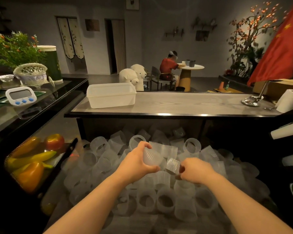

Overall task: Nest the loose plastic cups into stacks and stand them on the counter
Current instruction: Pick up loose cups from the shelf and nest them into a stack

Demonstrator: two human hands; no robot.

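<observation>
A big heap of loose translucent ribbed plastic cups [166, 201] fills the low surface below the counter. My left hand [137, 163] is shut around one cup [151, 157], lifted a little above the heap with its bottom towards me. My right hand [195, 171] pinches the rim of a second ribbed cup [172, 165], which lies just right of the first one. The two held cups sit close together, almost touching. The grey wood-grain counter [184, 103] runs across above the heap.
An empty white plastic tub [111, 95] stands on the counter's left end. A flag stand [252, 100] and a paper roll [289, 100] sit at its right end. A mesh basket of fruit [32, 162] is at the left. A timer [21, 97] rests on the glass case.
</observation>
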